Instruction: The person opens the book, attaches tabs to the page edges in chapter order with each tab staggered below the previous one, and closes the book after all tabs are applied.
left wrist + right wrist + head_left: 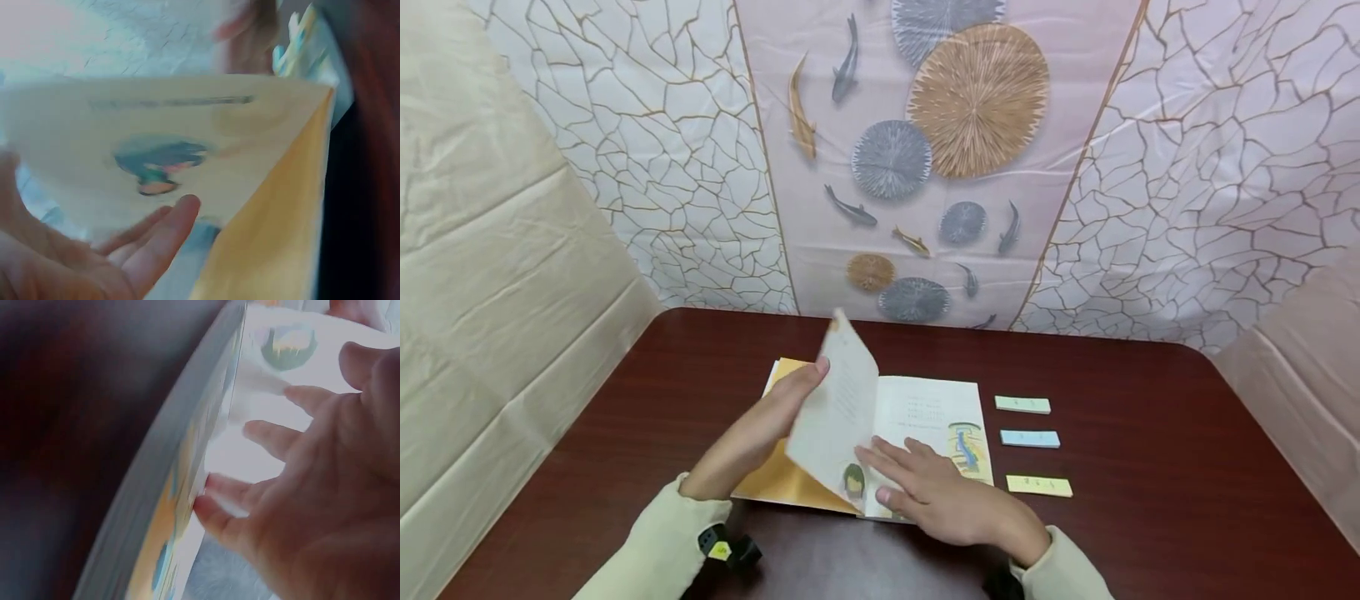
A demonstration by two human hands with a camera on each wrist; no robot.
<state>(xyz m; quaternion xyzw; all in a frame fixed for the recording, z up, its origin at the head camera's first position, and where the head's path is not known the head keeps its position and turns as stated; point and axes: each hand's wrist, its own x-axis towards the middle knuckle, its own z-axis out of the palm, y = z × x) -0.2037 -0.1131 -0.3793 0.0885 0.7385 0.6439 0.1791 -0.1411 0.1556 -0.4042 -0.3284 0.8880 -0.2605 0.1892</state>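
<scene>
An open picture book (929, 402) lies on the table, with a yellow-orange page (805, 485) at its left side. My left hand (771, 425) holds a raised page (842, 392) near its outer edge, thumb on one face and fingers behind. In the left wrist view, the fingers (164, 240) lie against a page side with a small blurred drawing (159, 159). My right hand (936, 496) rests on the book near the spine, its fingers spread. Those fingers (275, 439) touch the white page in the right wrist view, and a round green picture (289, 347) shows beyond them.
To the right of the book, a green (1022, 405), a blue (1030, 438) and a yellow paper strip pad (1039, 486) lie in a column on the dark red table (1157, 467). Patterned cloth (895, 233) hangs behind the table.
</scene>
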